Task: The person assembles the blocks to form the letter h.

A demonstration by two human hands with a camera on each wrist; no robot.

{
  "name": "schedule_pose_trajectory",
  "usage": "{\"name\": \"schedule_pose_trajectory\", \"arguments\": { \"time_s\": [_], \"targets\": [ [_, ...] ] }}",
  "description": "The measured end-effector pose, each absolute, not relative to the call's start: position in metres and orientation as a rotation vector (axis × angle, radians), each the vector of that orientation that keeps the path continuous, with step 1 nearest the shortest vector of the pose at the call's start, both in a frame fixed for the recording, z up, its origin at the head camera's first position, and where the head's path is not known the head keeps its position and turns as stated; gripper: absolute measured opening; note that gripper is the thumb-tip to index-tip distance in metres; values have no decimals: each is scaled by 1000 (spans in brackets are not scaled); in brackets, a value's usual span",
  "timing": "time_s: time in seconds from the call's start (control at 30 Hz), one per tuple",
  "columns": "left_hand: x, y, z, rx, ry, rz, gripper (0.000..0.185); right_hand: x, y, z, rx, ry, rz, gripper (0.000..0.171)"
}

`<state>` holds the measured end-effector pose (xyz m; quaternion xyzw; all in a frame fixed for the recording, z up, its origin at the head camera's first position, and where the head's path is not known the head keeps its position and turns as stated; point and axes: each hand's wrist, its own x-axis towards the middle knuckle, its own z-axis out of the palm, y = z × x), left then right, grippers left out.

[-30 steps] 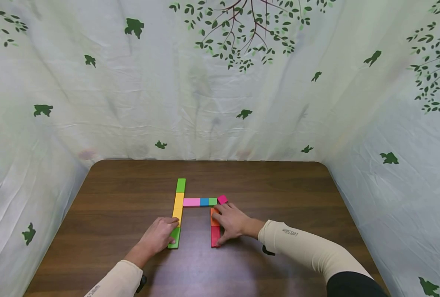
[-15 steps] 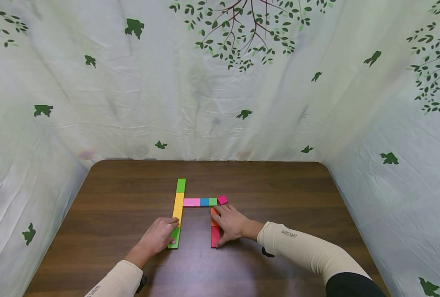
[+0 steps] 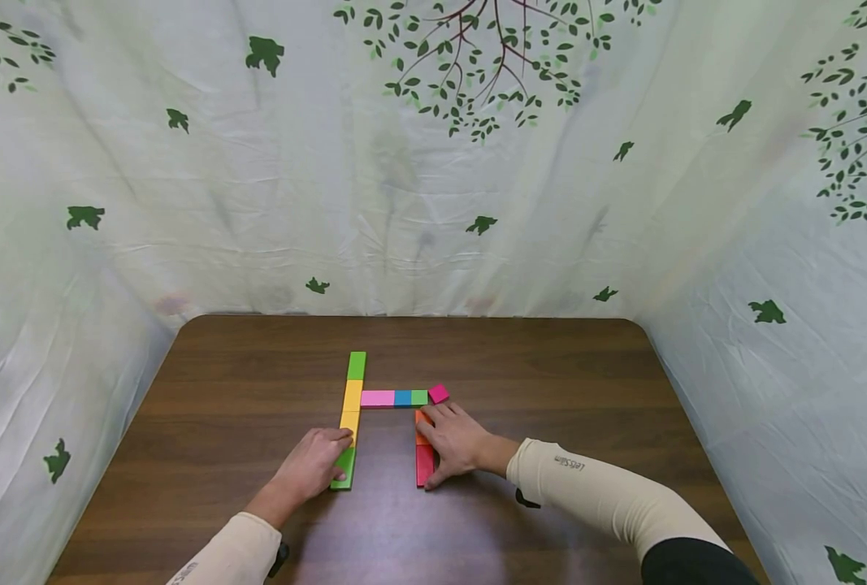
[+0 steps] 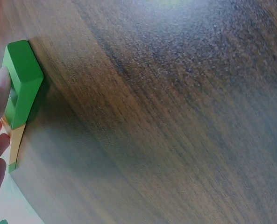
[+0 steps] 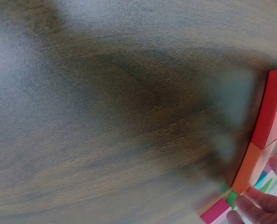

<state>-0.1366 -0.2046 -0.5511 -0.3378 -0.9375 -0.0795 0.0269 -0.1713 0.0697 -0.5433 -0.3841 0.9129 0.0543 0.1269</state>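
Flat coloured blocks lie on the brown table (image 3: pixel 257 374). My left hand (image 3: pixel 305 469) rests at the left column, thumb on the near green block (image 3: pixel 348 460) and fingertips on the yellow block (image 3: pixel 349 420). In the left wrist view the thumb touches the side of that green block (image 4: pixel 22 70). My right hand (image 3: pixel 461 443) spreads along the right column. Its fingers reach over the orange block (image 3: pixel 422 439), and its thumb lies at the near end of the red block (image 3: pixel 423 465). A tilted magenta block (image 3: pixel 439 393) sits just beyond the right fingertips.
Another yellow block (image 3: pixel 353 396) and a far green block (image 3: pixel 357 366) continue the left column. A crosswise row runs right from it: pink block (image 3: pixel 378 398), blue block (image 3: pixel 402 398), small green block (image 3: pixel 419 397). A leaf-patterned white curtain (image 3: pixel 404 260) stands behind the table.
The right wrist and forearm have shifted very slightly left. Both hands stay at the same blocks, and the blocks show no visible movement.
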Motion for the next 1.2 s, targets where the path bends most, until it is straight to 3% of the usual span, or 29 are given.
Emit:
{"name": "schedule_pose_trajectory", "arguments": {
  "time_s": [1.2],
  "targets": [
    [-136, -205, -553, -1027, -2880, -247, 43, -172, 84, -543, -1088, 2674, 192, 87]
  ]
}}
